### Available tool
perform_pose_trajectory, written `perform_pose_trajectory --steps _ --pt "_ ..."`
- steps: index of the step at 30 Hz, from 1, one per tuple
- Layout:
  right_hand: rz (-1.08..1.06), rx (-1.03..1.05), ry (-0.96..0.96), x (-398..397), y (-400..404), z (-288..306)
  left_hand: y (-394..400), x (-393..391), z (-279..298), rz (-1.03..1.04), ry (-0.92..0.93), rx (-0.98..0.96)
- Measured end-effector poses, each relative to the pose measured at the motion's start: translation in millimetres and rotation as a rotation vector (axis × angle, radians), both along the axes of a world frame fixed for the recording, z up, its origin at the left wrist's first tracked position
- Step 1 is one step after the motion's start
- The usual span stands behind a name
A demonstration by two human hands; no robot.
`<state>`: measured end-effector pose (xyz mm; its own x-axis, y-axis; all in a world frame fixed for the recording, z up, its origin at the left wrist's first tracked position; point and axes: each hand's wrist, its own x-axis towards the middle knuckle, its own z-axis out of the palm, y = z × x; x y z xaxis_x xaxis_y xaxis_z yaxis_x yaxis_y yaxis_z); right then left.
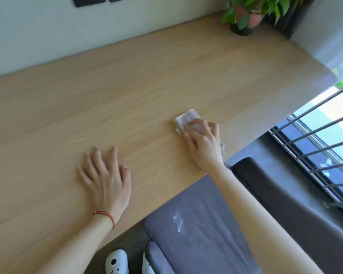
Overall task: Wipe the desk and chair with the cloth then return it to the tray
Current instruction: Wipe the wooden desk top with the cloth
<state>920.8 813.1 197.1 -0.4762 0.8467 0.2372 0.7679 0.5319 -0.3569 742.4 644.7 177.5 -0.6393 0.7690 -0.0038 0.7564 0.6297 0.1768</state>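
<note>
A light wooden desk (pixel 127 91) fills most of the view. A small folded white cloth (pixel 187 118) lies flat on it near the right front edge. My right hand (pixel 204 143) presses down on the cloth, fingers spread over its near half. My left hand (pixel 105 177) rests flat on the bare desk to the left, fingers apart, with a red string on the wrist. Below the desk edge is a grey chair (pixel 202 224) with a white smear on its seat. No tray is in view.
A potted plant (pixel 246 14) stands at the desk's far right corner against the wall. A window with metal bars (pixel 321 147) runs along the right. White slippers (pixel 117 262) sit on the dark floor under the desk edge.
</note>
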Motion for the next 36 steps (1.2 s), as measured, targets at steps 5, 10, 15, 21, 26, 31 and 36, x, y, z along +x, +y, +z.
perform_pose_trajectory --steps 5,10,15,21,26,31,36 --pt "0.384 -0.052 -0.076 19.7 -46.5 -2.9 0.2 1.9 1.2 0.008 0.002 -0.002" --pt "-0.002 -0.045 -0.034 54.3 40.8 -5.0 4.7 2.5 0.2 0.018 0.013 -0.014" --pt "-0.247 -0.03 0.017 2.3 76.3 -4.0 5.4 1.2 1.5 0.013 0.019 -0.044" --pt "0.203 -0.032 0.032 -30.9 -9.9 3.3 5.6 2.2 5.5 -0.064 0.008 -0.024" --pt "0.179 -0.064 -0.05 30.7 -3.8 1.9 13.3 -1.2 10.9 -0.163 -0.037 0.059" --pt "-0.343 -0.091 0.031 61.8 76.1 8.7 48.8 6.2 11.3 -0.187 -0.122 0.103" --pt "0.144 -0.005 0.069 10.7 31.4 4.3 58.5 19.9 -0.1 -0.186 -0.041 0.015"
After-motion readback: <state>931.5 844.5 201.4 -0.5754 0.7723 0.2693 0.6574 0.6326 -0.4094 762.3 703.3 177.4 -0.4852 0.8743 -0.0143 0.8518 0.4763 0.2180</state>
